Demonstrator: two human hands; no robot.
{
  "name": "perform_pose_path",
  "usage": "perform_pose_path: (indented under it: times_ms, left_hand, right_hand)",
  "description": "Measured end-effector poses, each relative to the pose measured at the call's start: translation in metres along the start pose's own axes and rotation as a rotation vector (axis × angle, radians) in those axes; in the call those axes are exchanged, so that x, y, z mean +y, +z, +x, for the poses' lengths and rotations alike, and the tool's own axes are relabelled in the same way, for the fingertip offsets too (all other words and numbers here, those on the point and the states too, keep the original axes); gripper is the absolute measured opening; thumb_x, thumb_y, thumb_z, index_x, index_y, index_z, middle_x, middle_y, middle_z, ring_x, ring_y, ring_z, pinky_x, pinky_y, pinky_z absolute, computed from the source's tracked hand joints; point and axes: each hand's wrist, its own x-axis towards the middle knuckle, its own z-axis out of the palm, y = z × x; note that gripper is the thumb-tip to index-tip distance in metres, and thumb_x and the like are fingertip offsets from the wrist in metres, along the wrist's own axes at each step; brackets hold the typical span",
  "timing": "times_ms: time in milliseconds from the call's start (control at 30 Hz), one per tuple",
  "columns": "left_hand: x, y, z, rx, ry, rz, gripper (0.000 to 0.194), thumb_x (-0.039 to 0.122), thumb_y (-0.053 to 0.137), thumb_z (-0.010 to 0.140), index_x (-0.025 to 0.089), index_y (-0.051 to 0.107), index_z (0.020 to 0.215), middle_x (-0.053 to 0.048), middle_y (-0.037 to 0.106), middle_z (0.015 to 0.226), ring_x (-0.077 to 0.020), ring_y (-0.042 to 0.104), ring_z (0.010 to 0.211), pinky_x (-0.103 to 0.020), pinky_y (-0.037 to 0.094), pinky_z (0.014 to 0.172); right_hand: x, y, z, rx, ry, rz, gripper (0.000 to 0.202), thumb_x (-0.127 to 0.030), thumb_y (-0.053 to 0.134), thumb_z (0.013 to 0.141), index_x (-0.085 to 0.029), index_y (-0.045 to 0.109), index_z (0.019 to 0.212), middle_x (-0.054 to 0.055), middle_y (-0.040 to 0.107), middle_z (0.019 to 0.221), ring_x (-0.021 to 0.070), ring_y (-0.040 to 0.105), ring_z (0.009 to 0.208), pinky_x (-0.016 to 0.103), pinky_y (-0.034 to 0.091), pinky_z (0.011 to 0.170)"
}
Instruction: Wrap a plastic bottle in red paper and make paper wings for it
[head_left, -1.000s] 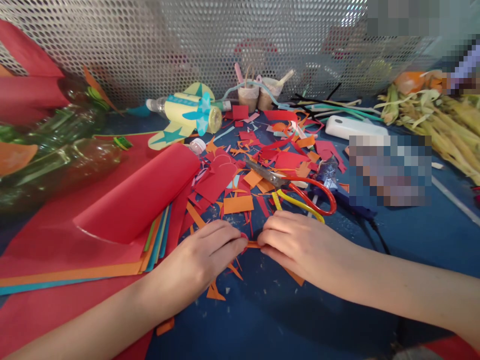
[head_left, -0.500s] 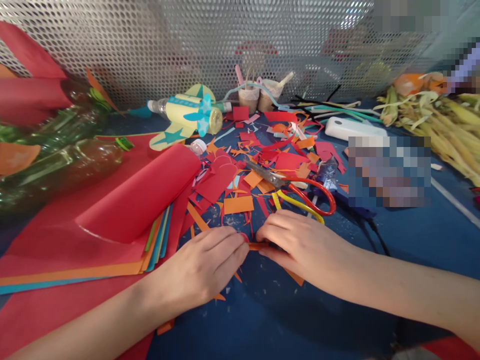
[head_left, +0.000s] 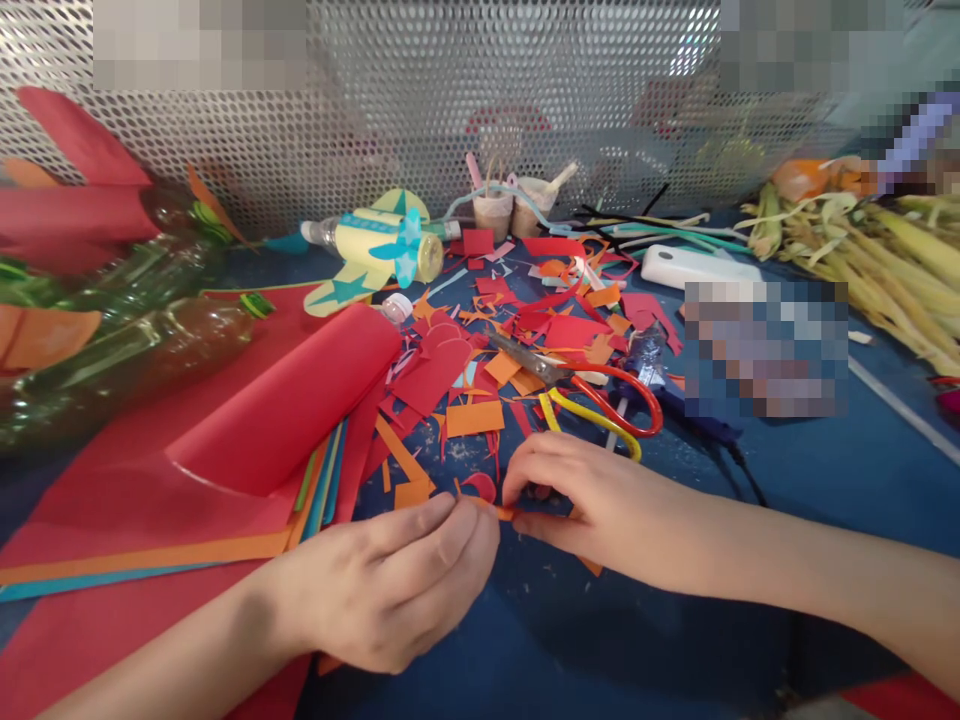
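Observation:
A small orange paper piece spans the gap between my hands, low over the blue table. My left hand pinches its left end, fingertips pressed together. From the other side, my right hand grips the right end between thumb and fingers; part of the paper is hidden there. Just behind the fingertips shows a curved red paper scrap. Beyond my right hand lie scissors with red handles and another pair with yellow handles, among orange and red paper scraps.
To the left, a bottle wrapped in red paper lies on stacked coloured sheets, near green bottles. A yellow bottle rocket lies at the back. Further right are a blue glue gun, a white case and corn husks.
My left hand has turned and dropped slightly, with its fingers lifted, uncovering more of the red scrap. The right hand keeps its pinch on the orange paper. The view has shifted slightly.

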Motion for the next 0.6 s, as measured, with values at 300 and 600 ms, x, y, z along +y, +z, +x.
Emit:
perform_pose_path:
  times_ms: [300,600]
  left_hand:
    - [-0.006,-0.010,0.004,0.044,-0.068,-0.040,0.021,0.013,0.052,0.088,0.012,0.069,0.100,-0.009,0.071,0.105,-0.0227,0.062,0.107,-0.035,0.050,0.100]
    - [-0.004,-0.009,0.005,0.030,-0.531,-0.339,0.025,0.006,0.054,0.087,0.017,0.059,0.109,-0.010,0.064,0.107,-0.0213,0.060,0.103,-0.037,0.054,0.086]
  right_hand:
    - [-0.003,-0.004,0.003,0.020,0.090,0.291,0.011,-0.011,0.065,0.079,-0.018,0.059,0.084,-0.003,0.067,0.079,0.0097,0.063,0.072,0.020,0.049,0.066]
    - [-0.005,-0.006,0.001,0.141,0.034,0.291,0.009,-0.016,0.066,0.080,-0.020,0.059,0.083,-0.003,0.066,0.079,0.0097,0.062,0.071,0.021,0.050,0.067]
